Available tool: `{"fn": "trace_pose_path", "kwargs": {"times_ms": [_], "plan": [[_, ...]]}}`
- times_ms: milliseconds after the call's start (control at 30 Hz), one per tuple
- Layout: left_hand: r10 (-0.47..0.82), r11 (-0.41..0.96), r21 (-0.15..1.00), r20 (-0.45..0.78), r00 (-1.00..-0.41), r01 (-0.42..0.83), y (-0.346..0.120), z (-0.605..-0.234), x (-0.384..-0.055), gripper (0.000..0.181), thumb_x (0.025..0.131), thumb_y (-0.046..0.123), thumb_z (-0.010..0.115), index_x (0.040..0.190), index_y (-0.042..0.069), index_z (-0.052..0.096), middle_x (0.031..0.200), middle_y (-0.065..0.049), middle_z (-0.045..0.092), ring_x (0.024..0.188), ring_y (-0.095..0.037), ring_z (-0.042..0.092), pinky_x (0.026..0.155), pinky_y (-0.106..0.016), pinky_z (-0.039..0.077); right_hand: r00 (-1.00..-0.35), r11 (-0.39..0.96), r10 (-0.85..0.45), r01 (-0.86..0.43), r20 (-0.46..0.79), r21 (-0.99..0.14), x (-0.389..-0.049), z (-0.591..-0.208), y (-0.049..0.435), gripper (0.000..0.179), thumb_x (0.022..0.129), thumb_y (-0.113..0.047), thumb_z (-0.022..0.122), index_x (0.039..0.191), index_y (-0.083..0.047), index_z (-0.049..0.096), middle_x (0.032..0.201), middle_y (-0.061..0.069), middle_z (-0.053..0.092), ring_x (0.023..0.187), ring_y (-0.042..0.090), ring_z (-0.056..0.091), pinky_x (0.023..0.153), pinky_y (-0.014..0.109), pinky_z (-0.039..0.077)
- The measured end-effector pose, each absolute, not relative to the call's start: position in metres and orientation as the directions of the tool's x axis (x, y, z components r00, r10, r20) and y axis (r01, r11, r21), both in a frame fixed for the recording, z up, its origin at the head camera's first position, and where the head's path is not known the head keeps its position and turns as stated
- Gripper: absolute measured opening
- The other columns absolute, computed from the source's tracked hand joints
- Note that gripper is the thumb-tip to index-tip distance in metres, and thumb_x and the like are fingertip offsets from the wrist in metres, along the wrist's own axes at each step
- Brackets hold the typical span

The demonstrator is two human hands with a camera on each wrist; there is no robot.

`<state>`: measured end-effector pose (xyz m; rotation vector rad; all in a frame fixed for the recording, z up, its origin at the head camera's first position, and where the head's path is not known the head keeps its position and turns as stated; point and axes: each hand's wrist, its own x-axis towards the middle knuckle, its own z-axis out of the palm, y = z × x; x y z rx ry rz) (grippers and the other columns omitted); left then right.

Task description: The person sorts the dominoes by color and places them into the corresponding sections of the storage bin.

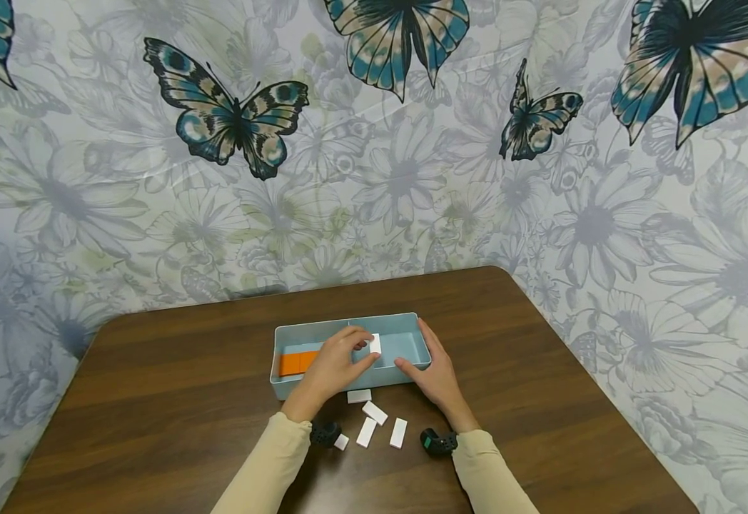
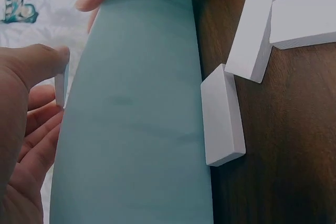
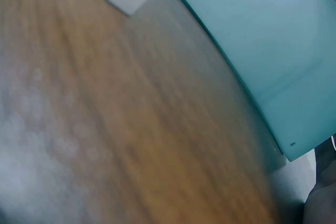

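A light blue box (image 1: 338, 385) stands on the table, with orange blocks (image 1: 290, 364) lying in its left part. My left hand (image 1: 332, 364) reaches over the front wall and pinches a white block (image 1: 375, 344) between thumb and fingers, above the box. In the left wrist view the same white block (image 2: 61, 88) shows as a thin edge under the thumb. My right hand (image 1: 437, 375) holds the box's right front corner, thumb over the front rim and fingers along the right end. Only a small part of that hand (image 3: 321, 203) enters the right wrist view.
Several loose white blocks (image 1: 374, 412) lie on the brown wooden table (image 1: 188, 400) in front of the box; one white block (image 2: 223, 119) sits right by its front wall. Black wrist devices (image 1: 438, 442) are worn on both wrists. A butterfly-patterned wall (image 1: 400, 178) rises behind the table.
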<state>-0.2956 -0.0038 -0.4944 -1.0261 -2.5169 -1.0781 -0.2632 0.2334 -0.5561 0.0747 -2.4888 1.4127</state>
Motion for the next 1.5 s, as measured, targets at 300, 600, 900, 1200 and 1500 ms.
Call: {"fn": "trace_pose_path", "kwargs": {"times_ms": [300, 600, 900, 1200, 1500], "plan": [[0.533, 0.526, 0.574, 0.353, -0.769, 0.628, 0.007, -0.491, -0.301, 0.030, 0.093, 0.023, 0.078, 0.116, 0.004, 0.072, 0.116, -0.009, 0.069, 0.098, -0.024, 0.071, 0.087, -0.038, 0.060, -0.958, 0.528, 0.087, -0.187, 0.272, -0.828, -0.265, -0.555, 0.233, 0.094, 0.086, -0.039, 0.083, 0.163, -0.023, 0.033, 0.167, 0.003, 0.034, 0.146, 0.034, 0.043, 0.113, 0.060, 0.037], [0.534, 0.553, 0.591, 0.289, -0.795, 0.587, 0.018, -0.492, -0.306, 0.030, 0.094, 0.024, 0.077, 0.116, 0.004, 0.073, 0.117, -0.011, 0.069, 0.096, -0.024, 0.071, 0.085, -0.038, 0.060, -0.957, 0.523, 0.079, -0.200, 0.280, -0.829, -0.265, -0.554, 0.231, 0.094, 0.086, -0.038, 0.083, 0.163, -0.018, 0.033, 0.167, 0.004, 0.034, 0.144, 0.036, 0.045, 0.111, 0.062, 0.039], [0.534, 0.603, 0.586, 0.207, -0.819, 0.542, 0.031, -0.485, -0.313, 0.031, 0.094, 0.025, 0.077, 0.115, 0.002, 0.074, 0.113, -0.012, 0.070, 0.091, -0.022, 0.069, 0.081, -0.037, 0.060, -0.955, 0.529, 0.085, -0.197, 0.283, -0.826, -0.267, -0.554, 0.233, 0.093, 0.086, -0.039, 0.083, 0.163, -0.023, 0.033, 0.167, 0.004, 0.034, 0.145, 0.036, 0.043, 0.113, 0.063, 0.038], [0.538, 0.619, 0.595, 0.153, -0.829, 0.512, 0.043, -0.484, -0.321, 0.031, 0.093, 0.023, 0.078, 0.114, 0.000, 0.075, 0.111, -0.014, 0.072, 0.088, -0.023, 0.070, 0.079, -0.037, 0.060, -0.959, 0.518, 0.099, -0.178, 0.265, -0.837, -0.262, -0.554, 0.231, 0.092, 0.087, -0.038, 0.082, 0.163, -0.022, 0.033, 0.167, 0.004, 0.035, 0.146, 0.037, 0.043, 0.113, 0.064, 0.038], [0.538, 0.647, 0.567, 0.134, -0.833, 0.509, 0.050, -0.484, -0.323, 0.030, 0.091, 0.023, 0.080, 0.109, -0.001, 0.076, 0.110, -0.014, 0.073, 0.087, -0.024, 0.072, 0.077, -0.038, 0.061, -0.958, 0.515, 0.098, -0.183, 0.269, -0.837, -0.261, -0.552, 0.231, 0.091, 0.087, -0.036, 0.082, 0.163, -0.021, 0.034, 0.167, 0.006, 0.035, 0.144, 0.038, 0.044, 0.110, 0.064, 0.040]]}}
